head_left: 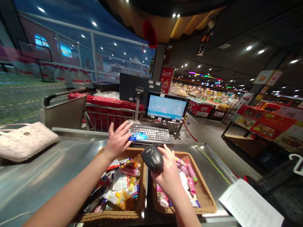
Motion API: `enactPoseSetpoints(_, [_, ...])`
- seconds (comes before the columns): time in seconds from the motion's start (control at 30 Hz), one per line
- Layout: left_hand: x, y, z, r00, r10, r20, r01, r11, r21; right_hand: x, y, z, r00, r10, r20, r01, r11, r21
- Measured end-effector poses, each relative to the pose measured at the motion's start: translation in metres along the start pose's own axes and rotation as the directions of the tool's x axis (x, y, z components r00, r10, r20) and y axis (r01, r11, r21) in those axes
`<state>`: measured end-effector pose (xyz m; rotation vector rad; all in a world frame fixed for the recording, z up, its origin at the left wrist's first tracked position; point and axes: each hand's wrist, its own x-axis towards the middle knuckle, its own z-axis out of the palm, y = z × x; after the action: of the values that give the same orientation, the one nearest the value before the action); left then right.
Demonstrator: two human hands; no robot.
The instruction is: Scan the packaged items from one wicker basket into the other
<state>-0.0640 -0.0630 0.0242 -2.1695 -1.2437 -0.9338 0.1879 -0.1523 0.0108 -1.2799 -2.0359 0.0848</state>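
A slim blue packet point(137, 136) is held just over the near edge of the keyboard point(153, 134), pinched at its left end by the left hand point(117, 142). The grip is narrow, thumb under and fingers spread above. The packet looks light and glossy, probably a bit slippery and easily crushed, so a hold across its flat faces near one end is judged safest.

Just in front of the keyboard, the right hand point(168, 176) is wrapped around a black scanner point(152, 157). That grip is closed full on the handle, and the scanner's head is tilted up toward the packet. The scanner seems rigid and solid, best taken by its handle.

Nearer than the keyboard, two wicker baskets are seen on the steel worktop point(47, 170): the left basket point(111, 216) is heaped with small wrapped goods, the right basket point(208, 201) with pink tubes. Behind the keyboard a lit monitor point(166, 107) is standing. Far left of the keyboard a pale handbag point(25, 140) is lying; a printed sheet point(251, 205) is noted well to its right. The heaped goods crowd the space below both wrists.
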Motion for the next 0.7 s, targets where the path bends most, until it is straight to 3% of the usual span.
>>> enactPoseSetpoints(0.4, [-0.017,-0.02,-0.014,0.999,-0.031,0.013,0.03,0.999,0.013,0.005,-0.021,0.011,0.999,-0.043,0.005,0.042,0.998,0.04])
enactPoseSetpoints(0.7, [-0.031,-0.028,-0.013,0.999,-0.03,0.044,0.03,0.999,-0.015,0.006,-0.024,0.021,0.999,-0.036,0.017,0.035,0.999,0.039])
